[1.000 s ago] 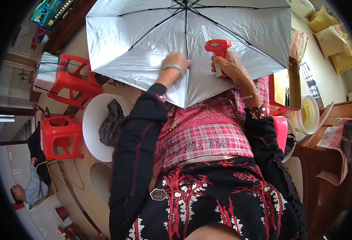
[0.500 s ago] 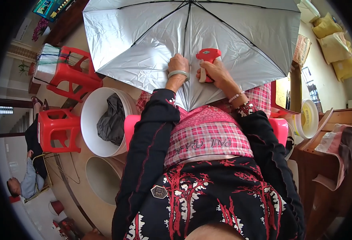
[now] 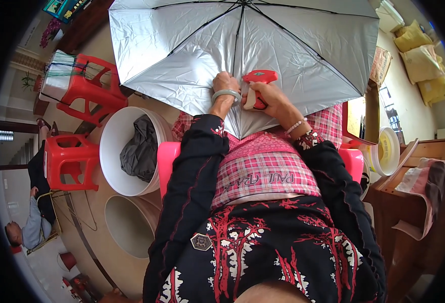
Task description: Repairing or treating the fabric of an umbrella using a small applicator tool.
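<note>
A silver umbrella (image 3: 303,45) is spread open, underside up, its near edge laid over the pink checked apron (image 3: 268,177) on the person's lap. Near that edge, beside a dark rib, the left hand (image 3: 225,82) is set down on the cloth, its back turned up and its fingers curled together; whether cloth is pinched beneath them cannot be told, as the fingertips are hidden. Just to its right, a red trigger tool (image 3: 261,76) is gripped by the right hand (image 3: 272,97), with the fingers wrapped around its handle. The left forearm is held nearly straight, while the right one is angled inward to the left. A bangle (image 3: 227,93) is worn on the left wrist and beads (image 3: 295,125) on the right. Farther left, dark cloth (image 3: 139,149) is held in a white bucket (image 3: 112,161), with a red stool (image 3: 72,157) beyond.
</note>
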The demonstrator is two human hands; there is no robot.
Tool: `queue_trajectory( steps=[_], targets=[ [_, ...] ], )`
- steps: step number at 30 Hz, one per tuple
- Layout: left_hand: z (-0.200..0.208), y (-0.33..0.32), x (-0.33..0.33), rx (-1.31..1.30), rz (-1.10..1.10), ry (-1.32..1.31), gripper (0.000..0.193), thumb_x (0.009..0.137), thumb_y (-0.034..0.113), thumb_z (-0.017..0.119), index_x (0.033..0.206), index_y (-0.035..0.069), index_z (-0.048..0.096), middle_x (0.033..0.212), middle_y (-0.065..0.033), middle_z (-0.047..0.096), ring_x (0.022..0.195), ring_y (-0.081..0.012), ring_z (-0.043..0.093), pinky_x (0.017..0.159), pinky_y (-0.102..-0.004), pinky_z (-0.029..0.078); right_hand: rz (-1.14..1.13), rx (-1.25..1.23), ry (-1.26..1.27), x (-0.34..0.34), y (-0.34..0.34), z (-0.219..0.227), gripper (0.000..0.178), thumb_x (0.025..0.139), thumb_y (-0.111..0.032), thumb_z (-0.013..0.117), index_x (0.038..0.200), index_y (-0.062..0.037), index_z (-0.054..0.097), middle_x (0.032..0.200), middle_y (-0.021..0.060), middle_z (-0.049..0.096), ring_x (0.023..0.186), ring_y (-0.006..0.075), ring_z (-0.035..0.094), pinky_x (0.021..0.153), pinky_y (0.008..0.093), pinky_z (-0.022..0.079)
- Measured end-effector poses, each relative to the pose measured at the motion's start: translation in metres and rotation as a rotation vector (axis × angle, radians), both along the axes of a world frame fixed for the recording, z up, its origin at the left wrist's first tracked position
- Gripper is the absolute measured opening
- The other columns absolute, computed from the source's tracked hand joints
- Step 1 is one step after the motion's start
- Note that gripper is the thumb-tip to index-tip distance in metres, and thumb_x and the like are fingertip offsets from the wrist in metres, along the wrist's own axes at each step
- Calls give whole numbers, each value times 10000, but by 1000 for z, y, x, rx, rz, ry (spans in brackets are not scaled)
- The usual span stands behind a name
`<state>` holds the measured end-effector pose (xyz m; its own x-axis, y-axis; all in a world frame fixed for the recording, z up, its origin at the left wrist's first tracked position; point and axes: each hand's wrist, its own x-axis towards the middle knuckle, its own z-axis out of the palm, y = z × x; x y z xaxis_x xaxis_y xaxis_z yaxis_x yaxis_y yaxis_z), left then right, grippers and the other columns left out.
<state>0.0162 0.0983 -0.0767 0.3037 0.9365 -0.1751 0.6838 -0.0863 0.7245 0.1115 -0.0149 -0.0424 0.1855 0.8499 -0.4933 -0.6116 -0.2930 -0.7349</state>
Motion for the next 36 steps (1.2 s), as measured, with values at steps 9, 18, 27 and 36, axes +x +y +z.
queue_trajectory(
  steps=[9, 18, 27, 36],
  targets=[
    [24, -16, -7, -332, 0, -287, 208, 804, 131, 478, 728, -30, 586, 574, -99, 585, 409, -170, 541, 386, -278, 437, 183, 121, 287, 20, -10, 4, 271, 838, -214, 479, 1036, -30, 467, 820, 136, 584, 731, 232, 602, 674, 389, 519],
    [18, -16, -7, -303, -67, -341, 186, 809, 105, 466, 770, -31, 588, 579, -107, 592, 401, -168, 543, 371, -280, 435, 173, 91, 235, 18, -12, 7, 235, 850, -199, 443, 1012, -31, 467, 762, 111, 581, 672, 222, 601, 640, 395, 517],
    [13, -16, -5, -272, -115, -362, 173, 801, 95, 470, 743, -29, 576, 557, -91, 576, 406, -159, 543, 370, -274, 425, 200, 50, 237, 16, -3, 2, 213, 834, -184, 481, 991, -40, 471, 784, 111, 569, 657, 205, 588, 594, 377, 521],
    [18, -20, -3, -267, -75, -345, 192, 782, 77, 453, 684, -29, 579, 510, -121, 567, 363, -193, 542, 343, -302, 435, 121, -1, 125, 19, 3, -12, 122, 816, -130, 496, 876, -24, 483, 662, 82, 529, 508, 179, 517, 451, 318, 459]
  ],
)
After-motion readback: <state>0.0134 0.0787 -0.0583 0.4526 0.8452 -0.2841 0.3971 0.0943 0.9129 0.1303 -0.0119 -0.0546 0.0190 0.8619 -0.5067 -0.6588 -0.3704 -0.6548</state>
